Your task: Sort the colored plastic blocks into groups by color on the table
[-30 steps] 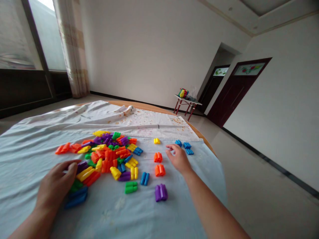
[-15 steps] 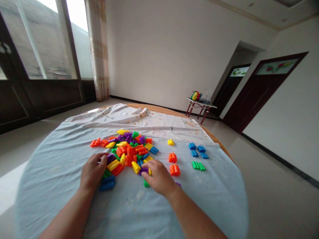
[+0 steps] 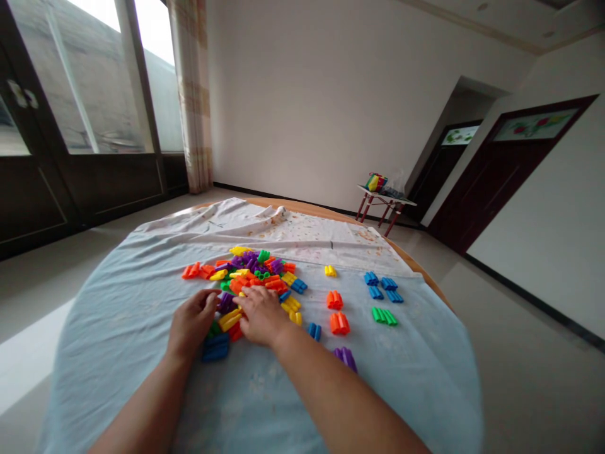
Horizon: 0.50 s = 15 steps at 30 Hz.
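A heap of colourful ribbed plastic toy blocks [image 3: 258,284] lies on the cloth, in orange, purple, yellow, green and blue. At its left edge rests my left hand [image 3: 193,321], fingers loosely curled and apart, their tips beside a purple block [image 3: 226,303]. My right hand [image 3: 263,315] lies palm down over the front of the heap with its fingers spread, hiding some of the blocks. Its fingertips are close to a yellow block [image 3: 230,320]. I see nothing gripped in either hand. A dark blue block [image 3: 215,348] lies just below my left fingers.
Right of the heap sit separate blocks: yellow [image 3: 330,271], orange [image 3: 339,323], green [image 3: 384,316], several blue ones [image 3: 389,284] and a purple one [image 3: 345,358] by my right forearm. Pale cloth [image 3: 416,366] covers the round table. A small side table [image 3: 386,195] stands behind.
My right hand has moved left from the heap's right front onto its middle, uncovering a blue block and the purple block at right. My left hand stays at the heap's left edge. The view shifted slightly.
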Available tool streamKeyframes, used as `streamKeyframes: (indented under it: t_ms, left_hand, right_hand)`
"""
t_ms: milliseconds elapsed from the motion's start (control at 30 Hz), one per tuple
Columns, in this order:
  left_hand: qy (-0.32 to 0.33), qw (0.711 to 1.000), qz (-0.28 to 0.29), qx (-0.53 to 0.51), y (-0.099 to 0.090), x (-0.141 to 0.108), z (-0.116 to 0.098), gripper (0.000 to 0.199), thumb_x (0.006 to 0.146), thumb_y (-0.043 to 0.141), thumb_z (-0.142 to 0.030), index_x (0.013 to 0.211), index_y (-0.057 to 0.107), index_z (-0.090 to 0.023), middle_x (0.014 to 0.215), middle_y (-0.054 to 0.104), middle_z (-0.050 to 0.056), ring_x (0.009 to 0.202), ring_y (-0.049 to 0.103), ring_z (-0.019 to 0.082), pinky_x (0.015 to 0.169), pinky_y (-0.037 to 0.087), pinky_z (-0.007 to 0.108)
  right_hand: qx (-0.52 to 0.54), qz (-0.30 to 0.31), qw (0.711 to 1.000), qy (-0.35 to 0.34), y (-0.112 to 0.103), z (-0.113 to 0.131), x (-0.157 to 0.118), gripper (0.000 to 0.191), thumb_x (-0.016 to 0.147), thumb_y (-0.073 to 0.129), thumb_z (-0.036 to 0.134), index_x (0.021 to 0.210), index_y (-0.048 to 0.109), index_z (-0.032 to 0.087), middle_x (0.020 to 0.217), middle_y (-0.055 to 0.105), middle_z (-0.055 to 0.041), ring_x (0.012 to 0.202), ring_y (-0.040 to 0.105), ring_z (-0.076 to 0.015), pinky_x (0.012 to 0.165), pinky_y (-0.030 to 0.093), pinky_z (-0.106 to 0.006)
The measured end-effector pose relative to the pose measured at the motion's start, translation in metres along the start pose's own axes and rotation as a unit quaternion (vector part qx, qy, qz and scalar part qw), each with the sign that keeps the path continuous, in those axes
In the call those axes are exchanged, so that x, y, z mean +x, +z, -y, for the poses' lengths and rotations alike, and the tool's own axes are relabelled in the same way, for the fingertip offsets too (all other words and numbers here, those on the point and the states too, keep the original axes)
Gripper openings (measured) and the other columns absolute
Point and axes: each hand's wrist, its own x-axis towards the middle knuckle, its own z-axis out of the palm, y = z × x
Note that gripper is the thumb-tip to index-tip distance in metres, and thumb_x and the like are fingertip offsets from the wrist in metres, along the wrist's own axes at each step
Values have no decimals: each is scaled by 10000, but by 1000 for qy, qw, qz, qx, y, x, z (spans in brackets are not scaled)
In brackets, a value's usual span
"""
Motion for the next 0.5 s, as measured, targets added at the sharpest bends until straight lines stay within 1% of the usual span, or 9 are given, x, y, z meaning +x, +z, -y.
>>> streamKeyframes:
  t_ms: [100, 233, 300, 333, 400, 433, 500]
  left_hand:
    - [-7, 1000, -4, -8, -1, -1, -3, 391, 729, 446, -452, 930, 648, -184, 740, 688, 37, 712, 638, 201, 633, 477, 266]
    - [-21, 999, -37, -6, -2, 0, -4, 375, 730, 437, -420, 938, 647, -189, 820, 686, 47, 759, 633, 202, 670, 471, 281]
    - [-33, 997, -64, 2, -3, 1, -2, 373, 733, 431, -405, 947, 650, -192, 840, 680, 52, 787, 627, 210, 688, 461, 294]
    - [-39, 996, -78, 7, -4, 2, -2, 373, 735, 427, -398, 951, 651, -193, 848, 677, 55, 797, 623, 212, 695, 456, 299]
    - [-48, 994, -100, 13, -5, 3, 0, 374, 739, 416, -386, 958, 649, -192, 865, 670, 59, 808, 616, 210, 702, 451, 301]
    - [-51, 993, -108, 15, -5, 4, 0, 372, 740, 411, -378, 958, 648, -192, 871, 668, 59, 809, 613, 207, 704, 449, 300]
    - [-57, 991, -117, 20, -7, 4, -2, 374, 740, 404, -363, 964, 646, -187, 880, 664, 60, 804, 606, 204, 700, 445, 299]
  right_hand:
    - [-29, 17, 999, 10, -3, -4, -5, 384, 798, 517, 232, 1180, 554, 232, 1242, 545, -57, 1121, 463, -237, 945, 338, -432]
    - [-64, -1, 996, 64, -14, -13, -12, 268, 768, 548, 223, 1022, 632, 210, 1055, 620, -72, 1058, 476, -248, 942, 308, -450]
    - [-66, -17, 995, 74, -16, -14, -10, 229, 763, 557, 221, 972, 648, 204, 1001, 636, -73, 1061, 464, -252, 955, 287, -456]
    - [-60, -24, 996, 66, -15, -13, -7, 232, 771, 550, 217, 982, 645, 205, 1011, 638, -69, 1066, 461, -246, 955, 291, -445]
    - [-43, -31, 998, 26, -11, -8, 2, 270, 810, 507, 193, 1055, 620, 208, 1094, 623, -56, 1093, 452, -220, 946, 315, -401]
    - [-36, -26, 999, 1, -7, -4, 8, 292, 833, 476, 180, 1095, 601, 212, 1151, 604, -46, 1116, 443, -206, 943, 326, -381]
    - [-35, 3, 999, -39, -1, 4, 22, 323, 869, 430, 172, 1157, 565, 224, 1267, 543, -23, 1176, 408, -191, 954, 332, -367]
